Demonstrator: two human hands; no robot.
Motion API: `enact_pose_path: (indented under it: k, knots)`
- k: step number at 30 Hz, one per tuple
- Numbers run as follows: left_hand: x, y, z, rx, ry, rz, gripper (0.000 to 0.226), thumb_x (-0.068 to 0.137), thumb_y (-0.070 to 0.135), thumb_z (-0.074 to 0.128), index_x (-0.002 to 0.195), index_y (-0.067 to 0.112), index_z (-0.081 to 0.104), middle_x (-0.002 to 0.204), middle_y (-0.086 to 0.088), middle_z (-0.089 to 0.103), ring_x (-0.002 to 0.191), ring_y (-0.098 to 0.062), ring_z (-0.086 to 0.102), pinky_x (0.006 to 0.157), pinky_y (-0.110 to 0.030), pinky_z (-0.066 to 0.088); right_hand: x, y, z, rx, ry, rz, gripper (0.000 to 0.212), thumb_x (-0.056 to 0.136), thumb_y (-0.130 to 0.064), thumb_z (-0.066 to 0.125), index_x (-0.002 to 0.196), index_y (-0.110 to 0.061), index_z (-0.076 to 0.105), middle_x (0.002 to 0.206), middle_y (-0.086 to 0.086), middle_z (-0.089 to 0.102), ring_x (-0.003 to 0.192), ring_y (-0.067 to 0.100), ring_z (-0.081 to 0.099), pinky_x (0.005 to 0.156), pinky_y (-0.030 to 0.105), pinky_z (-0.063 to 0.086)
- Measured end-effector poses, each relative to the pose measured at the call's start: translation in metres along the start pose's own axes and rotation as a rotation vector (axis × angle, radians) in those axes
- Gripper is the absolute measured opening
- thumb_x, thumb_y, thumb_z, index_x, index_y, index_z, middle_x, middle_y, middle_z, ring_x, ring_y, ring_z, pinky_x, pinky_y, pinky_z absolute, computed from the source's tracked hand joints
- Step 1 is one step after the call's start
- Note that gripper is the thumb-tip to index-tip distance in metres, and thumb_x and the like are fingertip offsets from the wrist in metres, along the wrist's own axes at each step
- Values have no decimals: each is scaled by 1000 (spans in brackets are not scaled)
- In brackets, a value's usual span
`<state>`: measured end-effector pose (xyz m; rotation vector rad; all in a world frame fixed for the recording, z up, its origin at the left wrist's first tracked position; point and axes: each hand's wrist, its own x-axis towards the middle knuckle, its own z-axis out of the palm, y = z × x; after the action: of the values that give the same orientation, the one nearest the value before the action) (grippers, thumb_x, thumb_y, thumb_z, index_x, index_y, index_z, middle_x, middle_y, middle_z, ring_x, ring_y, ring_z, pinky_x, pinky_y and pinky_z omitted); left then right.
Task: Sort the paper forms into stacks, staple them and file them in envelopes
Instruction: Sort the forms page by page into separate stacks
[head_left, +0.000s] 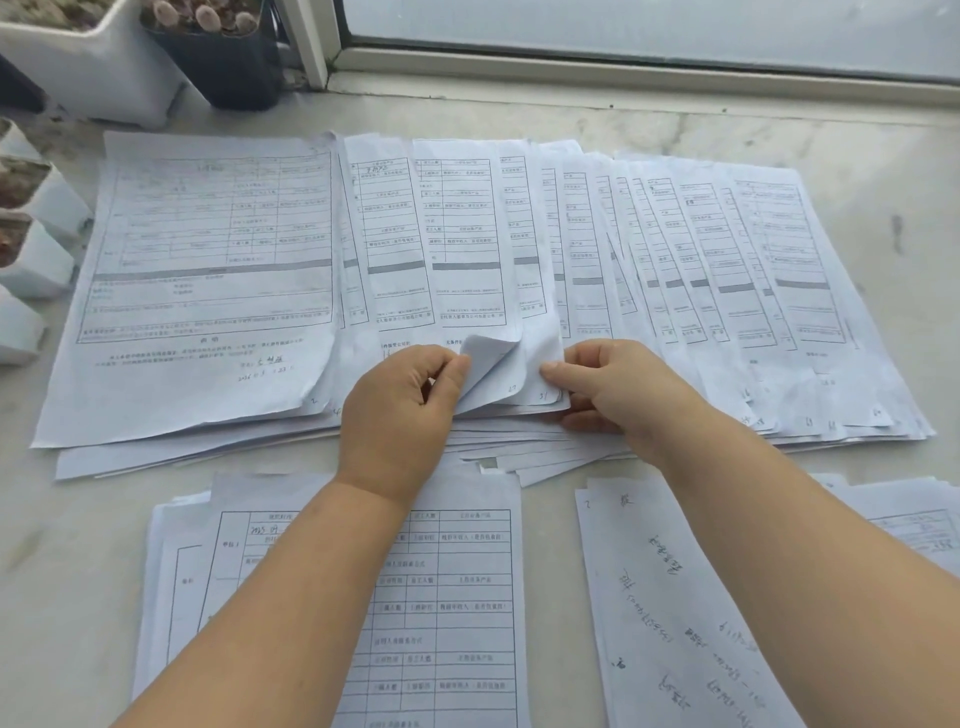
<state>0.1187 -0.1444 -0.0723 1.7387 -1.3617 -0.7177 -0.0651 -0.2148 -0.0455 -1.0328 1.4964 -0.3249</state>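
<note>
Mid-sort: my left hand (400, 400) pinches a curled sheet corner (488, 358) while my right hand (613, 387) pinches its neighbour in the fanned forms (675, 249) across mid-frame. Two stacks (467, 597) sit below; no stapling or envelopes in sight.

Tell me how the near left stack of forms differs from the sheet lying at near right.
The near left stack shows a printed table grid; the near right sheet shows only handwriting. The stack lies roughly square to the viewer; the sheet lies slanted. The left forearm crosses the stack, the right forearm the sheet. Both are white paper on the pale surface.
</note>
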Motion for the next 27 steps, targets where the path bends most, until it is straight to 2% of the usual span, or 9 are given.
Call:
enact_pose_path:
  k: [3, 5, 7, 8, 11, 15, 18, 24, 27]
  knots:
    - [-1, 0, 1, 20, 10, -2, 31, 91, 37, 49, 66, 19, 55, 59, 6, 46, 62, -13, 46, 59, -28, 38, 1, 1, 0, -8, 9, -2, 16, 89, -20, 69, 93, -5, 70, 90, 12, 71, 73, 18, 65, 65, 27, 59]
    - [-1, 1, 2, 26, 12, -6, 31, 90, 38, 48, 66, 20, 54, 59, 7, 46, 62, -11, 46, 57, -24, 36, 1, 1, 1, -28, 23, -10, 24, 88, -24, 71, 94, -1, 69, 93, 17, 73, 74, 21, 64, 75, 37, 59]
    - [-1, 0, 2, 41, 8, -8, 31, 90, 38, 48, 67, 19, 56, 60, 5, 49, 63, -12, 47, 58, -26, 37, 0, 1, 2, -63, 32, -19, 33, 84, -33, 74, 85, -1, 67, 85, 14, 74, 72, 22, 62, 87, 49, 55]
    - [0, 0, 1, 47, 5, -8, 32, 90, 39, 48, 68, 18, 56, 61, 4, 50, 64, -13, 48, 58, -28, 38, -1, 0, 2, -71, 35, -21, 34, 83, -36, 75, 78, -4, 65, 77, 10, 73, 69, 22, 61, 88, 50, 53]
    - [0, 0, 0, 54, -7, -14, 32, 90, 39, 47, 69, 17, 57, 62, 2, 52, 63, -14, 48, 59, -33, 40, -4, -6, 5, -56, 43, -18, 34, 84, -37, 74, 65, -16, 56, 70, 7, 68, 61, 19, 61, 80, 43, 54]
    - [2, 1, -1, 88, -21, -29, 34, 89, 41, 45, 68, 18, 57, 61, 2, 52, 63, -16, 48, 58, -34, 39, -7, -14, 10, -85, 74, -10, 35, 85, -37, 73, 63, -16, 56, 74, 13, 68, 62, 22, 59, 69, 36, 50]
    - [3, 2, -2, 95, -32, -47, 34, 89, 43, 44, 69, 18, 57, 61, 2, 51, 63, -16, 48, 58, -33, 39, -7, -16, 11, -114, 96, 15, 36, 83, -41, 73, 61, -18, 56, 69, 12, 68, 64, 25, 59, 70, 37, 47]
    - [4, 3, -3, 113, -42, -55, 34, 95, 34, 52, 67, 16, 56, 58, 2, 48, 60, -17, 47, 57, -34, 38, -6, -17, 13, -146, 101, 31, 34, 84, -42, 72, 65, -18, 57, 73, 15, 71, 67, 26, 61, 74, 38, 49]
    - [6, 9, -5, 119, -106, -68, 37, 97, 34, 51, 68, 13, 58, 59, 5, 48, 63, -18, 48, 62, -37, 42, -13, -20, 8, -128, 93, 35, 33, 91, -44, 62, 79, -13, 64, 72, 8, 70, 58, 22, 62, 70, 36, 52]
